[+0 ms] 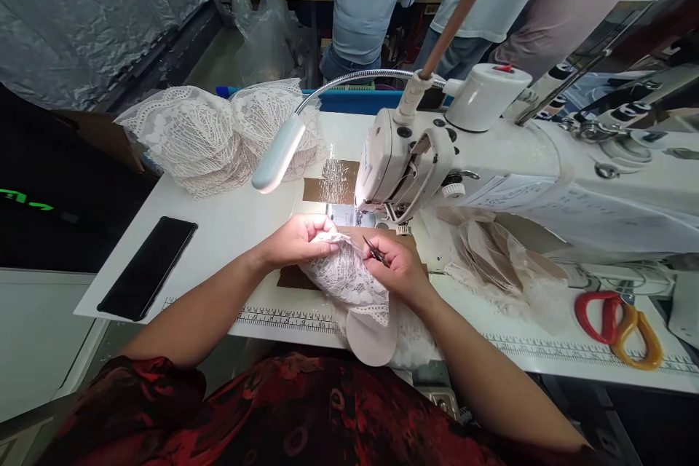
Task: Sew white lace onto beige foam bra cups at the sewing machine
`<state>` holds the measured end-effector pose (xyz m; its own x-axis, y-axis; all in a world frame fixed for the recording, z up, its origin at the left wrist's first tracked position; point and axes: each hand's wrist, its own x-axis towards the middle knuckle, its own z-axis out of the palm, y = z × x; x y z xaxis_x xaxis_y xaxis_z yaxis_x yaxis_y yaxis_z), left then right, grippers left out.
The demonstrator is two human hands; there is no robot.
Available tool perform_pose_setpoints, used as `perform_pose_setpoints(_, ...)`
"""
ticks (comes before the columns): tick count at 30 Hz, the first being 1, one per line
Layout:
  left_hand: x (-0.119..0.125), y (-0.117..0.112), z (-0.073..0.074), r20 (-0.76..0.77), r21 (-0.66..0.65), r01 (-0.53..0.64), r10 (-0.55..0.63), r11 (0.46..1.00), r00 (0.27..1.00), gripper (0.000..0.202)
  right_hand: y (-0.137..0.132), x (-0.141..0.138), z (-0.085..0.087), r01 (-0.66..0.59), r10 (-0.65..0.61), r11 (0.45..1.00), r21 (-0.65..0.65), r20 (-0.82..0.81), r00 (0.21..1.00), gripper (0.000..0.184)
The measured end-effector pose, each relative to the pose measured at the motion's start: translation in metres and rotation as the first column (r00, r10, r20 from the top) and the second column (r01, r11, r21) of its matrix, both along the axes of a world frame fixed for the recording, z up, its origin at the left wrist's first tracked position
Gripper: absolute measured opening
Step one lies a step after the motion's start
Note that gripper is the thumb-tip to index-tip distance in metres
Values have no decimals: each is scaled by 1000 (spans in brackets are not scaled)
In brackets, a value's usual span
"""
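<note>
A white lace piece with a beige padded cup lies at the table's front edge, just before the sewing machine. My left hand is closed, pinching the lace's upper edge. My right hand is closed round small dark thread snips, their tips pointing at the lace between both hands. The machine's needle area sits a little behind my fingers.
A pile of white lace pieces sits at the back left under a gooseneck lamp. A black phone lies left. Red and orange scissors lie right, beside beige fabric in plastic. Two people stand behind the table.
</note>
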<state>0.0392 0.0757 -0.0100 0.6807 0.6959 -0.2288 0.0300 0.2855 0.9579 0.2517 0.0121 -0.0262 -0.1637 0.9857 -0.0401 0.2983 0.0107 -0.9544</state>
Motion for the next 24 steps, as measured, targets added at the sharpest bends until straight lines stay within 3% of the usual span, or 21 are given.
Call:
perform_pose_setpoints(4,-1,-1,6,-34,27,-3,4,1000,999,31,1,2,-4,46,-45,999,-24,2,999,12)
perform_pose_setpoints(8,5,-7,-3,-61,91,22,-16,996,998,29,1,0,-7,25,-23,999,33,-58,998,29)
perform_pose_setpoints(13,12,-11,-11,-30,56,68,-66,996,997,30,1,-2,-6,-5,2,998,68,31,1000,19)
perform_pose_setpoints(18,10,-9,-8,-19,36,-41,42,999,999,29,2,0,-2,10,-13,998,66,45,999,18)
perform_pose_setpoints(24,10,-8,-11,62,39,-93,90,995,994,26,3,0,-1,14,-18,997,70,64,998,18)
